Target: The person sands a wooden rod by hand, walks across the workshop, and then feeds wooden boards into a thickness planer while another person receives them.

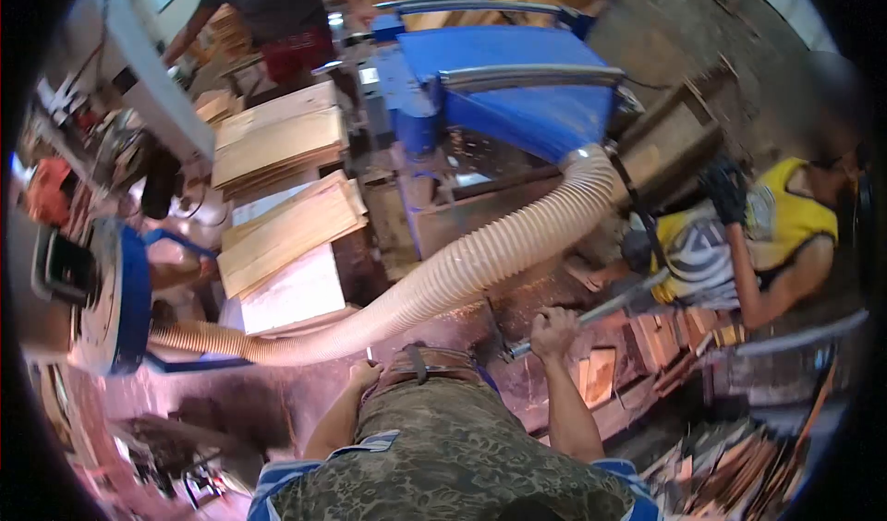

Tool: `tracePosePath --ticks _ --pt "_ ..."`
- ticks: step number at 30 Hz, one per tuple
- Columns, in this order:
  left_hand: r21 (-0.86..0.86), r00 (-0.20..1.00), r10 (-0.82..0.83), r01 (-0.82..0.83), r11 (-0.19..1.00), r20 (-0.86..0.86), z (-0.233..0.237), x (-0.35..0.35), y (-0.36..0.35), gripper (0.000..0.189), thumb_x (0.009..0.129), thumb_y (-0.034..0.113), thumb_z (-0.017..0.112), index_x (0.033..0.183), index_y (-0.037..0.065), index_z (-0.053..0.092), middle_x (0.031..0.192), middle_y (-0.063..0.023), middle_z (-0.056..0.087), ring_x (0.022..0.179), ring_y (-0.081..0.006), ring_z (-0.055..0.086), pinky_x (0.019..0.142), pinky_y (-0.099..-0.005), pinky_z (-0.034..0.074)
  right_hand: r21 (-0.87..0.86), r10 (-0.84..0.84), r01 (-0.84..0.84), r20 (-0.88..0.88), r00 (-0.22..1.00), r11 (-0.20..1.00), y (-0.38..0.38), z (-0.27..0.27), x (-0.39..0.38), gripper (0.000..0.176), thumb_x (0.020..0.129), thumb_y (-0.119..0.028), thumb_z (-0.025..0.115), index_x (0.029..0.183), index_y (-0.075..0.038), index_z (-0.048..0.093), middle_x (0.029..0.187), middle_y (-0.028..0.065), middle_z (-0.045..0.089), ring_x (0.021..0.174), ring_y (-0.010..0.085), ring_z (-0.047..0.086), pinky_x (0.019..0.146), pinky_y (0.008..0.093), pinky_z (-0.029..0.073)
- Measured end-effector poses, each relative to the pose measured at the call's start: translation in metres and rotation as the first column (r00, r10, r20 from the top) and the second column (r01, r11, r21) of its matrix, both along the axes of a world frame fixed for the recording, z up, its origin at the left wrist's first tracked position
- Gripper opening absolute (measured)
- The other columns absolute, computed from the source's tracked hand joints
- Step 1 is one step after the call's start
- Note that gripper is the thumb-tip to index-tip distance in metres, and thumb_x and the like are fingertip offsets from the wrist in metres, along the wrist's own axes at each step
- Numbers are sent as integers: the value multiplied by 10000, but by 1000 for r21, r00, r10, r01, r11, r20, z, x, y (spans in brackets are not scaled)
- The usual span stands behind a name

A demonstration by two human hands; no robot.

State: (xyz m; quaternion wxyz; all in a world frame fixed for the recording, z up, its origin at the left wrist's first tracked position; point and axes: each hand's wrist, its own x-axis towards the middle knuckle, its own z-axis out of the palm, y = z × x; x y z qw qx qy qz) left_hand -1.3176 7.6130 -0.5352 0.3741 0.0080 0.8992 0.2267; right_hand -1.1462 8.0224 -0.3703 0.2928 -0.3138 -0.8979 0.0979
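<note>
My right hand point(554, 332) is closed round a grey metal pole point(610, 307), which slants up to the right toward a seated person in a yellow top point(785, 216). My left hand point(366, 373) is held low beside my waist, fingers closed. A short, thin white stick point(370, 353) pokes up from it, too small to name surely. Just ahead of both hands runs a ribbed, pale flexible duct hose point(443, 295). It joins a blue machine point(504, 54) at the back to a round blue housing point(134, 299) at the left.
Stacked wooden boards point(286, 225) stand left of the hose. Another person in dark clothing point(268, 22) works behind them. Wood pieces point(599, 375) lie on the floor to my right, with a heap of scrap strips point(739, 456) nearer. A wooden trough point(674, 133) stands beside the blue machine.
</note>
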Motion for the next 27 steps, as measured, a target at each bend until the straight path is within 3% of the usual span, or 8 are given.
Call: tracePosePath --ticks 2,4,6,12,17,27 --pt "10 995 -99 99 995 -21 -19 0 -6 404 792 390 617 990 62 745 984 -208 712 967 -326 694 918 -417 517 27 20 -20 -17 1000 999 3 -11 0 73 764 -172 621 781 -128 677 839 83 642 845 331 557 789 487 430" --pt "31 998 -62 63 998 -14 -15 0 -6 420 791 408 606 992 64 742 1033 -225 695 1010 -349 675 939 -429 508 40 93 -92 -37 995 995 1 -12 -1 67 766 -167 621 782 -127 673 837 82 643 833 334 556 770 490 430" --pt "34 1000 -6 7 999 -17 -16 1 -6 424 790 410 608 1003 68 740 1039 -223 695 1010 -351 675 937 -428 509 65 8 -6 -24 1000 998 -1 -10 -3 57 772 -156 620 778 -119 663 826 84 640 817 338 556 761 483 432" --pt "21 999 -18 19 1000 -29 -21 3 -7 413 791 394 610 1031 82 737 1046 -207 697 1003 -347 676 927 -423 516 -38 9 -7 31 999 999 -1 -7 -4 94 743 -130 623 811 -86 671 856 97 644 863 349 563 822 490 425" --pt "40 999 49 -48 998 -20 0 6 -4 398 783 396 615 1003 92 748 1027 -183 707 993 -330 682 921 -412 520 9 18 -18 32 999 1000 1 -11 -2 96 769 -149 611 811 -92 676 849 83 649 836 343 560 799 479 432" --pt "38 1000 -7 6 999 18 -24 -1 -6 424 776 405 624 1031 87 741 1066 -191 700 1019 -314 677 930 -396 515 10 2 -2 63 998 1000 1 -9 -2 118 788 -184 613 821 -98 687 844 79 662 827 325 564 795 480 433"
